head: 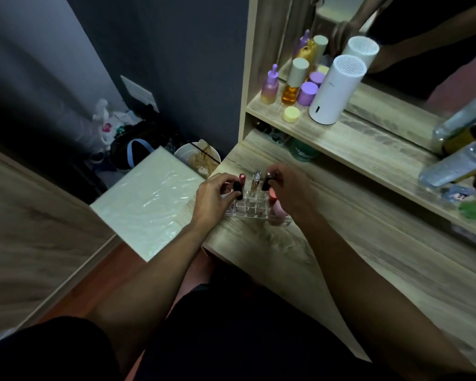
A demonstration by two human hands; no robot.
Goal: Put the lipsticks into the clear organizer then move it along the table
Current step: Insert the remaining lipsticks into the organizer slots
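Head view: both hands work over the clear organizer (pixel 254 207) at the near-left corner of the wooden table (pixel 341 257). The left hand (pixel 215 195) pinches a dark lipstick (pixel 238 189) between thumb and fingertips, long axis near upright, tilted slightly, directly above the organizer's left cells; a pink-capped lipstick (pixel 242 177) stands just beyond its fingers. The right hand (pixel 289 188) pinches another dark lipstick (pixel 265 184), upright, over the right cells. A clear-capped tube (pixel 256 180) stands between the two hands
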